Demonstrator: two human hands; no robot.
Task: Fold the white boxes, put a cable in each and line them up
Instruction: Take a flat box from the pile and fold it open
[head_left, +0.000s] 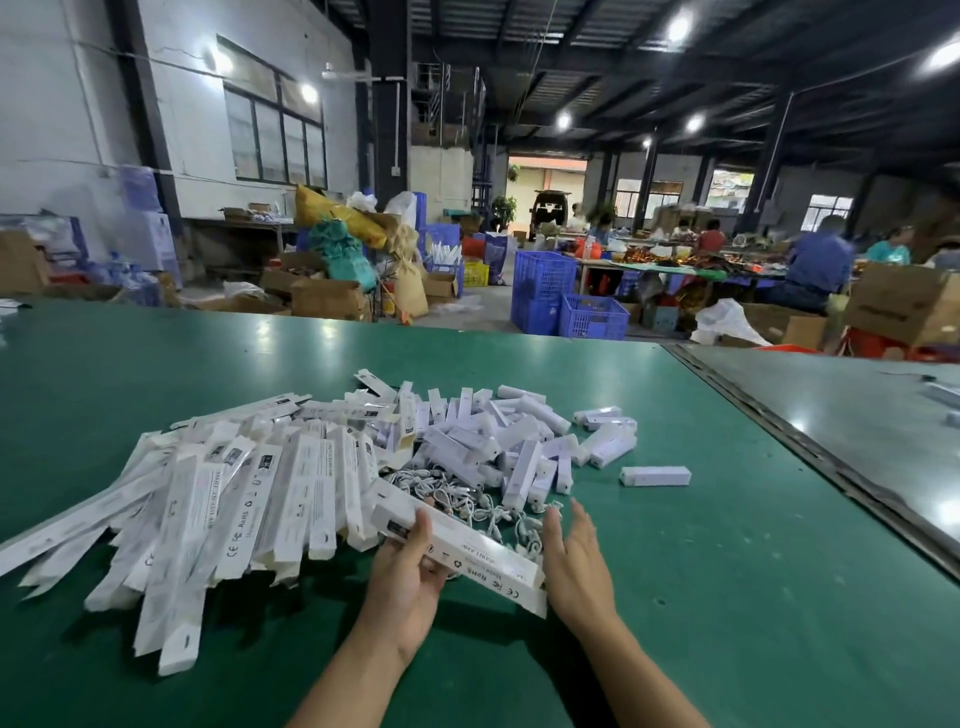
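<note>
The long white box (467, 553) lies slantwise in front of you, lifted just above the bench (727, 597), printed side up. Your left hand (410, 569) grips its left half from below, fingers curled over the far edge. Your right hand (576, 558) is open, fingers straight and pointing away from you, right beside the box's near right end; whether it touches there is hard to tell. Just behind the box, a tangle of white cables (483, 506) lies on the bench, partly hidden by it. To the left spreads a wide heap of flat box blanks (234, 499), its near edge close to your left wrist. Beyond the cables sits a pile of short folded boxes (519, 441), and a single box (655, 475) lies apart to the right. Bare green bench opens right of your right hand as far as the seam (779, 431) with the neighbouring bench (857, 415). Past the far edge stand blue crates (545, 291).
</note>
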